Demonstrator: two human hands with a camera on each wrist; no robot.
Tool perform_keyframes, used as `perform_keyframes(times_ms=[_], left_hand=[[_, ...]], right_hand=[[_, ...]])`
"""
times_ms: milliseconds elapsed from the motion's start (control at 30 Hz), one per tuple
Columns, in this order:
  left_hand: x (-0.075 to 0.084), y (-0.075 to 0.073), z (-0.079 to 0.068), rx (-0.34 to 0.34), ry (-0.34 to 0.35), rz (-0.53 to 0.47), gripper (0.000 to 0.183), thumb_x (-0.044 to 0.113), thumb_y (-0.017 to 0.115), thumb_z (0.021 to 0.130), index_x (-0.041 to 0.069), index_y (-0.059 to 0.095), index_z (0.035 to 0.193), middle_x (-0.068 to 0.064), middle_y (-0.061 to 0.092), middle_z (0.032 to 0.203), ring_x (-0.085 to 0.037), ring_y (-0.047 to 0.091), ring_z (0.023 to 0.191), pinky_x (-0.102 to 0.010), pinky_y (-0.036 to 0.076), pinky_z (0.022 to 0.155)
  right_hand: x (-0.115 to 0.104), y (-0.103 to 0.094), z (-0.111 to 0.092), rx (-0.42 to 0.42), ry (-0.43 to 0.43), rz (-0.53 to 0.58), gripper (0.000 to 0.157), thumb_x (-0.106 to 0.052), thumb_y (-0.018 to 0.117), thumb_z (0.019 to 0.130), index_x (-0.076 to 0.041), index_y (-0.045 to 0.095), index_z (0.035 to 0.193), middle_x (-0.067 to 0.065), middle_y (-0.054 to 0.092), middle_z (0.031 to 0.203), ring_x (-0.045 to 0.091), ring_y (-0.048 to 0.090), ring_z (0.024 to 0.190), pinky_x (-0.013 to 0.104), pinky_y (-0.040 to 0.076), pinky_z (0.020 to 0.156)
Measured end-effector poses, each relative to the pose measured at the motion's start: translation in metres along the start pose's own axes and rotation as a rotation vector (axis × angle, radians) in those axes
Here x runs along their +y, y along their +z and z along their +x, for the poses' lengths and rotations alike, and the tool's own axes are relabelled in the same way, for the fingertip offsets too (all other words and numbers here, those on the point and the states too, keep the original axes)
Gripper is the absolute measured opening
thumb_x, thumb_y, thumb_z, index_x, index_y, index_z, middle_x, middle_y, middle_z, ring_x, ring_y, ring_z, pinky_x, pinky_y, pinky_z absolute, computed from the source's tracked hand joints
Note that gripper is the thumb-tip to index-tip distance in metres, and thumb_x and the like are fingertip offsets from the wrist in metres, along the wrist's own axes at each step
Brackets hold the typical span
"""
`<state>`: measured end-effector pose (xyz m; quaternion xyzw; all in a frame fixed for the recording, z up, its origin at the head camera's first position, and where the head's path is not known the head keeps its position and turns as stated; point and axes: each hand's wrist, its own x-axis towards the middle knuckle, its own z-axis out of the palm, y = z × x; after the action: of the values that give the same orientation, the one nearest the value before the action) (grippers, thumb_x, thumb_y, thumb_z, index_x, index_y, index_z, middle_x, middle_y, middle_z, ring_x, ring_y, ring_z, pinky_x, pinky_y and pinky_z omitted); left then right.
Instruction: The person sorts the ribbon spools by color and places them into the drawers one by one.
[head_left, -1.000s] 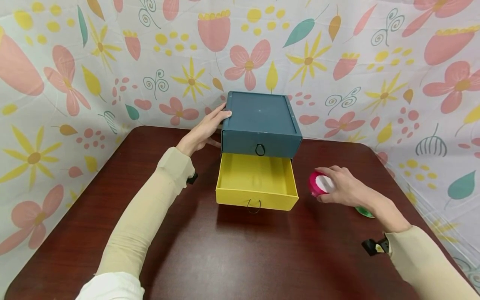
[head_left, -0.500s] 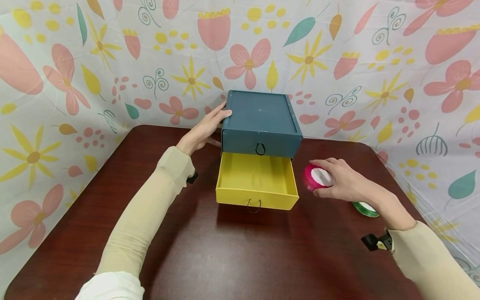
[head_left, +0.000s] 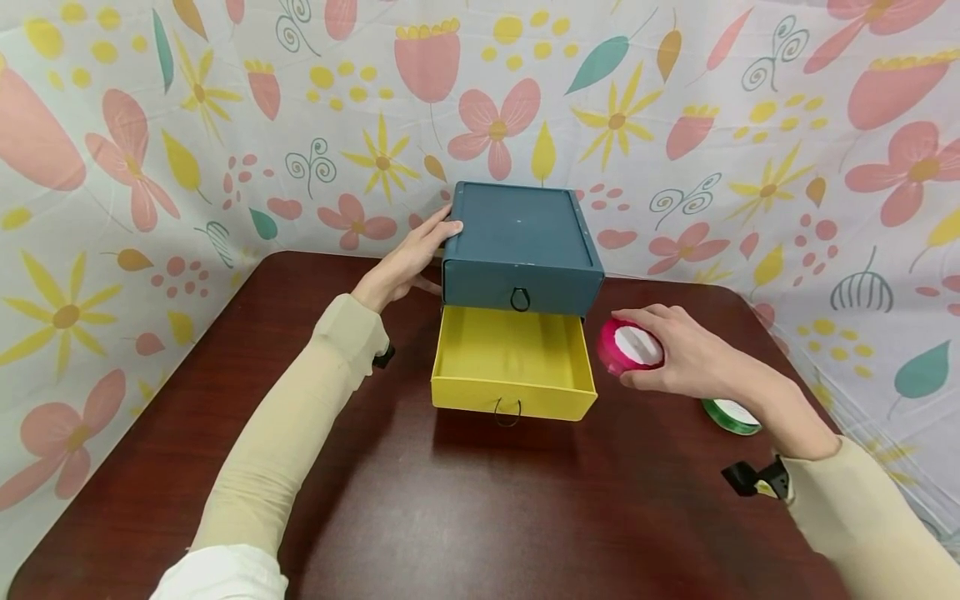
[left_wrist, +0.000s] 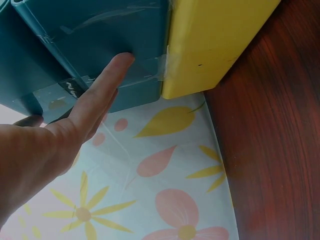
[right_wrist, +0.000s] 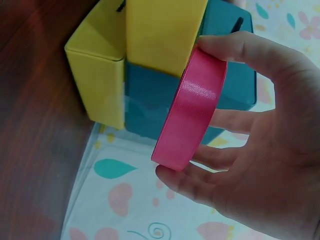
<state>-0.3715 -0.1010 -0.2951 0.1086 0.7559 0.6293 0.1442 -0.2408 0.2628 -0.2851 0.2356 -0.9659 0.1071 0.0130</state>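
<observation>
A blue drawer box (head_left: pixel 525 225) stands at the back of the table, its yellow drawer (head_left: pixel 472 396) pulled out at the bottom. My left hand (head_left: pixel 408 260) rests against the box's left side, thumb at the top edge; the left wrist view has its straight fingers (left_wrist: pixel 107 82) lying on the blue wall. Between thumb and fingers, my right hand (head_left: pixel 686 354) grips a roll of pink satin ribbon (right_wrist: pixel 191 110) by its rim. The roll's white side faces up in the head view. It is held just right of the yellow drawer, whose visible floor is bare.
A roll of green ribbon (head_left: pixel 731 417) lies on the table near its right side, partly behind my right wrist. The upper blue drawer has a black loop handle (head_left: pixel 520 299) and is pushed in. A flowered cloth (head_left: pixel 300 100) hangs behind the dark wooden table (head_left: pixel 420 508).
My right hand has moved a little left with the pink ribbon roll, closer to the yellow drawer. More of the green roll shows. The left hand stays on the box.
</observation>
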Motion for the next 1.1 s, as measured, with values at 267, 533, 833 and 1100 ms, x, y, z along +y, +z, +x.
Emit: perform_keyframes(times_ms=[267,533,833,1100], left_hand=[[0.000,-0.001,0.000,0.000,0.005,-0.004,0.067,0.061,0.047,0.092,0.053,0.013,0.149,-0.001,0.035,0.152,-0.027,0.045,0.131,-0.053,0.055,0.083],[-0.002,-0.001,0.001,0.004,0.006,-0.004,0.067,0.061,0.048,0.092,0.053,0.014,0.149,-0.001,0.035,0.152,-0.028,0.045,0.130,-0.053,0.055,0.083],[-0.002,-0.002,0.001,-0.002,0.008,-0.004,0.068,0.062,0.047,0.092,0.052,0.012,0.150,-0.003,0.035,0.152,-0.028,0.046,0.131,-0.053,0.055,0.084],[-0.002,-0.001,0.001,0.011,0.003,0.012,0.066,0.063,0.048,0.091,0.055,0.015,0.148,-0.001,0.035,0.152,-0.028,0.047,0.129,-0.052,0.055,0.084]], right_hand=[[-0.012,-0.006,0.002,0.007,-0.018,0.012,0.081,-0.036,0.083,0.070,-0.012,0.049,0.139,0.013,0.054,0.125,0.029,0.044,0.114,0.042,0.054,0.079],[-0.022,-0.007,0.008,0.011,-0.059,0.042,0.080,-0.037,0.083,0.071,-0.011,0.050,0.138,0.012,0.055,0.125,0.028,0.044,0.116,0.043,0.056,0.079],[-0.037,-0.006,0.017,-0.002,-0.085,0.064,0.080,-0.036,0.083,0.070,-0.011,0.049,0.138,0.010,0.056,0.124,0.027,0.045,0.116,0.041,0.056,0.078],[-0.048,-0.003,0.021,-0.007,-0.092,0.074,0.080,-0.040,0.082,0.072,-0.010,0.049,0.138,0.008,0.057,0.123,0.026,0.046,0.115,0.039,0.057,0.078]])
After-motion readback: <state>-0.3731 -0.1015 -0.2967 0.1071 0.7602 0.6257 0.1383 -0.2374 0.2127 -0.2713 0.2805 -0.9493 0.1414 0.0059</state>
